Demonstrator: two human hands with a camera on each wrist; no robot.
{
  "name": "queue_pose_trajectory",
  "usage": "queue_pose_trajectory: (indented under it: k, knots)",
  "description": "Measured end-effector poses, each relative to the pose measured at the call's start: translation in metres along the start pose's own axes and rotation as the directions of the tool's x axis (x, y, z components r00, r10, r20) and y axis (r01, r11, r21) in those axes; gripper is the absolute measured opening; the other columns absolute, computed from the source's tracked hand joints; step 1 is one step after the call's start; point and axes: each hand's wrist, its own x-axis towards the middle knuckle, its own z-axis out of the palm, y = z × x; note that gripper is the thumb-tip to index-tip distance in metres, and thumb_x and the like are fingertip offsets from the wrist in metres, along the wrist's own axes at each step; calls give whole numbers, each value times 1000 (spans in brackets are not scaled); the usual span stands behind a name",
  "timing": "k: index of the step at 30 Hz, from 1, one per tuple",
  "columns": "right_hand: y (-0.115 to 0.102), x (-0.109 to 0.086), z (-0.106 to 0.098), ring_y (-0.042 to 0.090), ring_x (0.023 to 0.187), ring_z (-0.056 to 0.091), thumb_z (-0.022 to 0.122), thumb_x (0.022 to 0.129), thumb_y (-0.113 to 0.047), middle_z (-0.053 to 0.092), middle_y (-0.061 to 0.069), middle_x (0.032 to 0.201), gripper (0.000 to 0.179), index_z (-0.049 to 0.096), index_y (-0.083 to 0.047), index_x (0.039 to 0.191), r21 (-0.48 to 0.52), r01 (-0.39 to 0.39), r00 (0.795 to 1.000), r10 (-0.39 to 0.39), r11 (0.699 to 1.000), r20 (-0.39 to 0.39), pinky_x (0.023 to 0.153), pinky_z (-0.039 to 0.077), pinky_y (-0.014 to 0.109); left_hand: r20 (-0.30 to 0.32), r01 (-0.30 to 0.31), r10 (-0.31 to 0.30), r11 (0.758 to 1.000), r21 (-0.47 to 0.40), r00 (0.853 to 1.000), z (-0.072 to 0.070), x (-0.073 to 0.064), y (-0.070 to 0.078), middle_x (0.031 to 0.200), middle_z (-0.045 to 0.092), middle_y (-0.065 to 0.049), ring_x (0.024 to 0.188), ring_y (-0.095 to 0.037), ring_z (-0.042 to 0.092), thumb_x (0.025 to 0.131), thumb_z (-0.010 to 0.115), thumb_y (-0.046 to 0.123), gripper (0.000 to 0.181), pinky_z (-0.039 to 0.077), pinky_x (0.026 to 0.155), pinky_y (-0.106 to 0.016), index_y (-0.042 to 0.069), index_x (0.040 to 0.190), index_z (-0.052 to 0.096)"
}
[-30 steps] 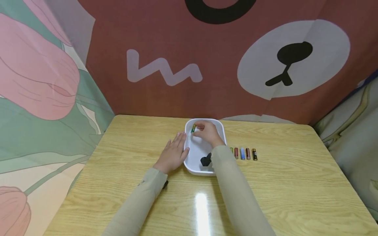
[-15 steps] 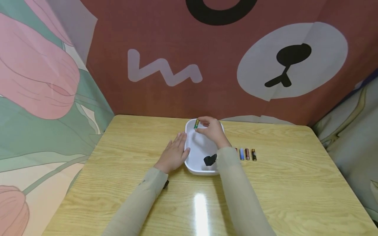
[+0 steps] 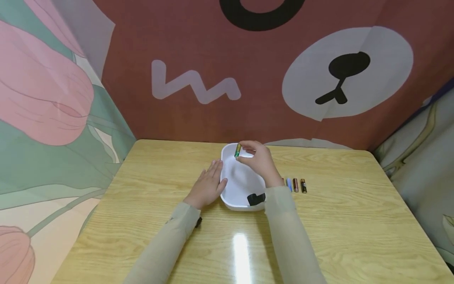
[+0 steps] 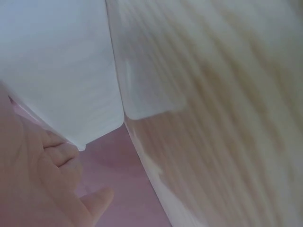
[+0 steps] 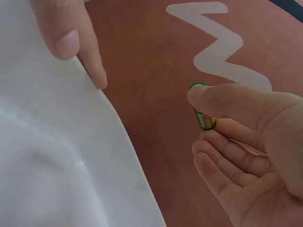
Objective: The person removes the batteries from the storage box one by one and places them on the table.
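My right hand pinches a green and gold battery between thumb and fingers, over the far part of a white tray. In the right wrist view the battery is partly covered by the thumb. My left hand lies with straight fingers against the tray's left side. Its fingers show beside the tray wall in the left wrist view. Right of the tray, several batteries stand in a row: a blue one, a dark red one and a black and copper one; my right wrist hides part of the row.
The wooden table ends at the back against a printed cloth. A black wrist-camera piece on my right wrist shows over the tray's near right corner. Light glares on the table's near middle.
My right hand has lifted the battery and drawn it slightly to the right over the tray. More of the battery row is now hidden by that arm. The left hand stays put.
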Motion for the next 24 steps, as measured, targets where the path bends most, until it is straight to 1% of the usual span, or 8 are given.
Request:
queue_pose_trajectory:
  k: [3,6,9,15,21,24]
  knots:
    - [-1,-6,-4,30,122,61,82,85,-11,63,14,130,53,64,-5,134,-3,10,1000,-10,1000,-15,104,51,36,-5,-8,8,1000,-17,1000,1,0,-1,170,10,-11,156,-23,4,110,31,45,70,16,123,-54,4,163,9]
    - [1,-12,-7,31,121,61,83,84,-9,64,16,128,53,64,-2,133,-4,37,999,-37,999,-31,104,51,36,-7,-11,11,1000,-23,1000,2,1,-1,170,10,-11,156,-23,3,109,29,47,72,17,123,-55,4,163,8]
    - [2,-18,-11,31,119,62,83,83,-8,65,16,126,52,65,-2,132,-6,46,998,-47,999,-47,103,51,35,-9,-14,14,1000,-26,1000,2,0,-2,170,11,-12,156,-24,3,109,29,48,72,18,123,-55,4,162,8]
    - [4,-31,-20,30,120,61,84,84,-10,63,12,129,53,66,-7,133,-3,11,998,-11,1000,-63,103,51,38,-15,-12,11,998,-60,1000,1,-1,-1,170,9,-12,156,-24,3,110,28,46,71,17,123,-55,3,162,8]
    - [7,-42,-27,31,124,58,82,85,-7,59,14,134,55,62,-4,136,64,-8,998,12,998,-67,108,47,43,-29,-29,26,995,-100,999,-1,-3,1,169,11,-14,156,-26,4,110,29,43,70,18,122,-55,0,161,9]
    - [9,-46,-30,31,125,57,81,86,-6,59,14,135,55,62,-4,137,60,-21,997,26,998,-67,109,46,43,-27,-34,32,994,-101,999,-1,-4,0,169,12,-15,156,-27,5,110,29,42,69,18,122,-56,0,161,9]
